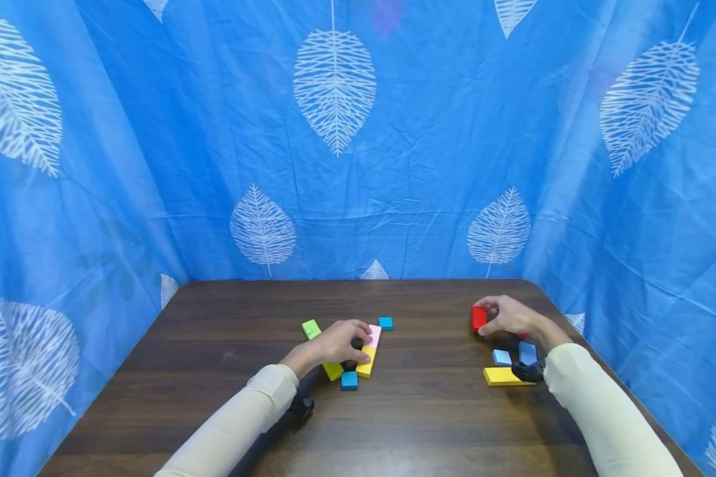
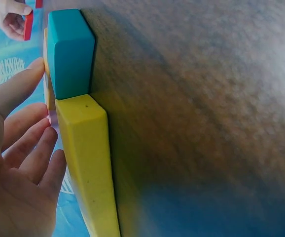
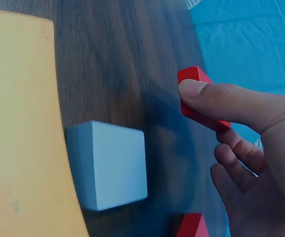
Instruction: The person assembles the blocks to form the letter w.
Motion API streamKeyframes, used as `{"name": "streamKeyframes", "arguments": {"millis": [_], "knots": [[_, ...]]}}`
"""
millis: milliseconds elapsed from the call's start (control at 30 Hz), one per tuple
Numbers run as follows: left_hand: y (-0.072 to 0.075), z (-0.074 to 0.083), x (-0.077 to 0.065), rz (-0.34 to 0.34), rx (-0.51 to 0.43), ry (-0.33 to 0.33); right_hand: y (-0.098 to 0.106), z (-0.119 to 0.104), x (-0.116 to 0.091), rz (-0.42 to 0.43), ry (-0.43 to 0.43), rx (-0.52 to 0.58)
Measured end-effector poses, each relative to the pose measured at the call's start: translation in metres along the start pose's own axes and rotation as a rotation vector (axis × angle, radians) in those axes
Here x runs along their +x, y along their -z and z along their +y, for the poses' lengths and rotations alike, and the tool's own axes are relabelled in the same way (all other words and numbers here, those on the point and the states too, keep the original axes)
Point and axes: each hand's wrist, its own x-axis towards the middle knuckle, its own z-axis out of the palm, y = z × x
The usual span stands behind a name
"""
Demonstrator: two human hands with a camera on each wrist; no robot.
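My left hand [image 1: 337,341] rests at a pink block [image 1: 374,334] and a yellow block [image 1: 365,368], which lie end to end. The thumb touches the yellow one, the fingertips are by the pink one. Close to this hand lie a teal block [image 2: 71,54] and a yellow-green block [image 2: 86,158], touching at a corner in the left wrist view. Over at the right, my right hand [image 1: 507,316] pinches a red block [image 3: 194,74] between thumb and fingers, tilted above the table. Its far side is hidden by the fingers.
A lime-green block [image 1: 311,328] and a second teal block [image 1: 385,323] lie around the left hand. Below the right hand are a pale blue block [image 3: 118,165], a blue block [image 1: 528,352], a long yellow block [image 1: 502,377] and another red block [image 3: 194,226]. Blue curtains [image 1: 417,132] surround the table.
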Motion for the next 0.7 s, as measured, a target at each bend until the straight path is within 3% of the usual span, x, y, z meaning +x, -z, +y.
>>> {"name": "streamKeyframes", "arguments": {"millis": [333,700], "knots": [[0.0,-0.001,0.0,0.006,0.003,-0.021,-0.005,-0.019,0.01,-0.091,0.072,-0.005],[-0.001,-0.004,0.0,0.01,-0.013,-0.018,-0.027,-0.046,0.023,-0.16,0.147,0.024]]}}
